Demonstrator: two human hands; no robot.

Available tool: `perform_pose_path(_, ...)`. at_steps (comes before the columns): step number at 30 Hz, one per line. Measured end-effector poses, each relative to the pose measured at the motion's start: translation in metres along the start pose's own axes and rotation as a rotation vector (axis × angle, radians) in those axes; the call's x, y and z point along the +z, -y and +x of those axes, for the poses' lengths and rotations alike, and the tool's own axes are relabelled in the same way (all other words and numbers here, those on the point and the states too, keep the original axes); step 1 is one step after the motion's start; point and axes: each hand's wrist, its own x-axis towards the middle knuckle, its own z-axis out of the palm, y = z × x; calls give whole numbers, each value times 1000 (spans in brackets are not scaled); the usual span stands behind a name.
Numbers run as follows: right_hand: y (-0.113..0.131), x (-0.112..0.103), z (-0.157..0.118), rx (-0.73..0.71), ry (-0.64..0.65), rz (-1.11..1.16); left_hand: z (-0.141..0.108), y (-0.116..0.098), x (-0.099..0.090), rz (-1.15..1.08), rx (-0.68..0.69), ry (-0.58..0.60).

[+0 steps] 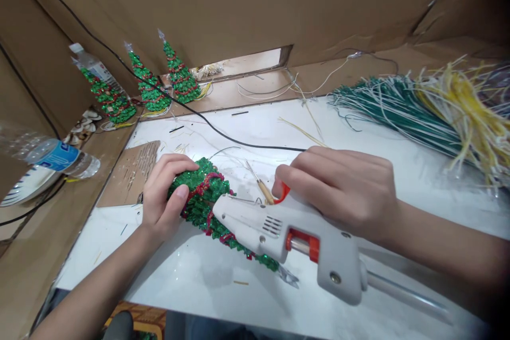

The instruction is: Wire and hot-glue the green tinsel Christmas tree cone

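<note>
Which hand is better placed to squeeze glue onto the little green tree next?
Right. The right hand already grips the glue gun, a finger on its orange trigger; the left hand holds the green tinsel tree steady.

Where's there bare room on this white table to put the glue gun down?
Bare patches: the near edge of the table below the left hand and tinsel tree, and the middle strip between the black cable and the wire bundle. Crowded: around the glue gun in the right hand, and the right side under the wires.
</note>
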Motion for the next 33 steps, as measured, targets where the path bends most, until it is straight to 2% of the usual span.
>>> perform_pose_path(20, 1, 1, -2, 33, 39, -24, 0, 1, 1, -6, 21, -4)
perform_pose_path(26, 0, 2, -2, 10, -18, -39, 0, 1, 0, -6, 21, 5)
perform_pose_path(33, -2, 1, -2, -3, -21, -19, 1, 1, 0, -2, 21, 7)
